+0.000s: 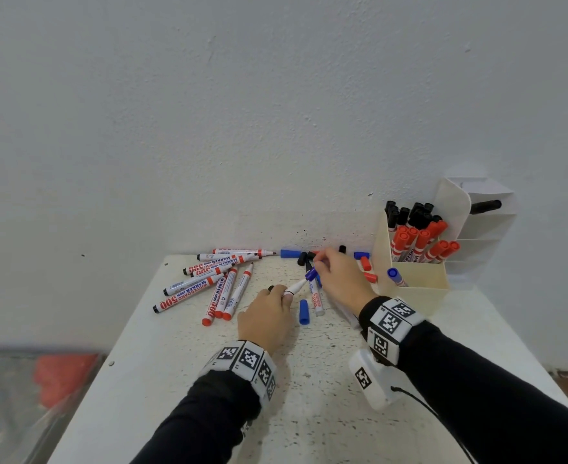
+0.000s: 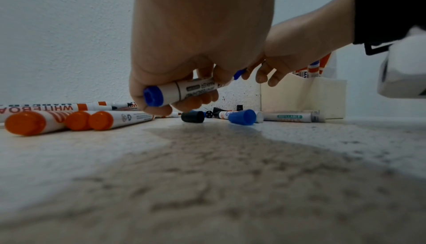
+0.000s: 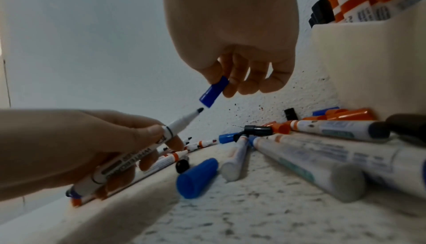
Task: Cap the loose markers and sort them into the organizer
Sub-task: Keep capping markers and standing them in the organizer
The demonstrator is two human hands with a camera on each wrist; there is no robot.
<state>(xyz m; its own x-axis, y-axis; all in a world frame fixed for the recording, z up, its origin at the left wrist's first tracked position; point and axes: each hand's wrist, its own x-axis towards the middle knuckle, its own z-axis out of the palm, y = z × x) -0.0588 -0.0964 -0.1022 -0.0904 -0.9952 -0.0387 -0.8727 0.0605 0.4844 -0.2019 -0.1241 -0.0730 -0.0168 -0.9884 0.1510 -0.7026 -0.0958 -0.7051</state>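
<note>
My left hand (image 1: 284, 294) grips an uncapped blue marker (image 1: 295, 287) just above the table, its dark tip (image 3: 200, 109) pointing up at a blue cap (image 3: 214, 91). My right hand (image 1: 316, 267) pinches that cap (image 1: 311, 273) a short gap from the tip, mouth toward it. The marker's blue end (image 2: 152, 96) faces the left wrist camera. The cream organizer (image 1: 413, 279) stands at the right against the wall, with black markers in its back compartment, red ones in the middle and one blue marker (image 1: 395, 275) in front.
Several uncapped red and black markers (image 1: 215, 283) lie fanned out left of my hands. A loose blue cap (image 1: 304, 311) lies between my wrists. More blue, black and red caps (image 1: 365, 262) sit along the wall. A white side rack (image 1: 490, 226) stands behind the organizer.
</note>
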